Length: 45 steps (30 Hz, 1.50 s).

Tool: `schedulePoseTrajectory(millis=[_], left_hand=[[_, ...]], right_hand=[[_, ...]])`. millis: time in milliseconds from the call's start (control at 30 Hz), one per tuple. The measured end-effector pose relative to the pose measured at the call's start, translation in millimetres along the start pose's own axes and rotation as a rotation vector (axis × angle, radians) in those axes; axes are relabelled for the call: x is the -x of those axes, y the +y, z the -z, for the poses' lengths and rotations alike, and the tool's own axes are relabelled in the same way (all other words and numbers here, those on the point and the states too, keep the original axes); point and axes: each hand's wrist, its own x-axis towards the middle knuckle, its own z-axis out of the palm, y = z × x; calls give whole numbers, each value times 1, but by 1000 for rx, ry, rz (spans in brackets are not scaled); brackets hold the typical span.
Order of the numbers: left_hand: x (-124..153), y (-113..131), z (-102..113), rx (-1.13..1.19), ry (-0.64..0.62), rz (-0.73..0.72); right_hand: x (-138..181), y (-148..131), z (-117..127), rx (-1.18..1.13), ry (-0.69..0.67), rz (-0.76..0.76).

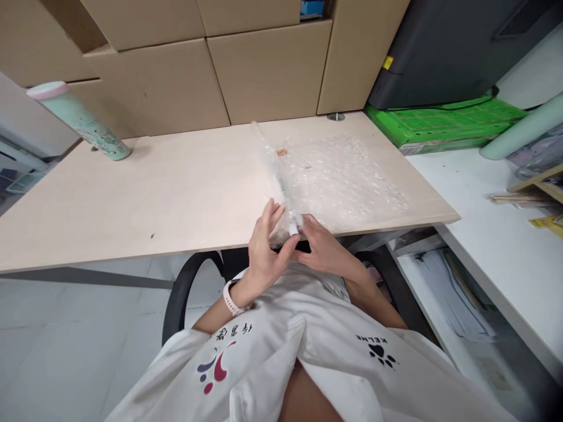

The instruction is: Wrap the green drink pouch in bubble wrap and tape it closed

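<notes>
A sheet of clear bubble wrap (347,176) lies on the table in front of me. Its left edge is rolled around a slim white object (281,186), whose kind I cannot make out through the plastic. My left hand (269,252) curls round the near end of this roll from the left, with its thumb across the white end. From the other side, my right hand (328,249) grips the same end, its fingertips partly hidden by the wrap. The thumbs nearly meet at the table's front edge.
Cardboard boxes (268,76) are stacked along the back. A mint tumbler (83,123) with a pink lid stands at the back left. On the right are a green crate (444,120), a dark machine (435,53) and a white side table (497,234). Black chair arms flank me.
</notes>
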Motion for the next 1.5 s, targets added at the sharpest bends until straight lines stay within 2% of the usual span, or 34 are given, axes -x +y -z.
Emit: schedulePoseTrajectory(millis=[100, 167, 367, 467, 567, 667, 733, 833, 900, 1000, 1100, 1233, 1367, 1500], left_hand=[[-14, -8, -13, -38, -55, -193], [-19, -13, -20, -38, -83, -259], [-17, -18, -32, -130, -224, -205], [-15, -18, -37, -203, -271, -191], [-15, -19, -41, -251, -300, -222], [-15, -18, -41, -266, -355, -218], [-14, -15, -38, -243, -382, -168], [-14, -11, -31, -127, -323, 14], [-15, -11, -24, 63, -264, 201], [-17, -15, -13, 441, -222, 477], [-15, -15, -1, 634, -159, 584], [-9, -4, 9, 570, -27, 467], [-7, -2, 1, 376, 46, 332], [-19, -14, -16, 21, -22, -17]], right_hand=[[5, 0, 0, 28, 48, -76], [10, 1, 2, 95, 56, -126], [33, 7, 26, 307, -15, -81], [47, 5, 48, 287, -14, -63], [54, 1, 67, 183, 114, -135], [50, 2, 69, 146, 311, -162], [44, 7, 60, 174, 331, -112], [37, 16, 43, 228, 183, -115], [36, 18, 35, 258, 117, -153], [34, 15, 31, 269, 87, -176], [28, 7, 25, 230, 65, -144], [16, -4, 10, 171, 24, -59], [11, -11, 4, 164, 22, -19], [16, -9, 15, 133, 35, -43]])
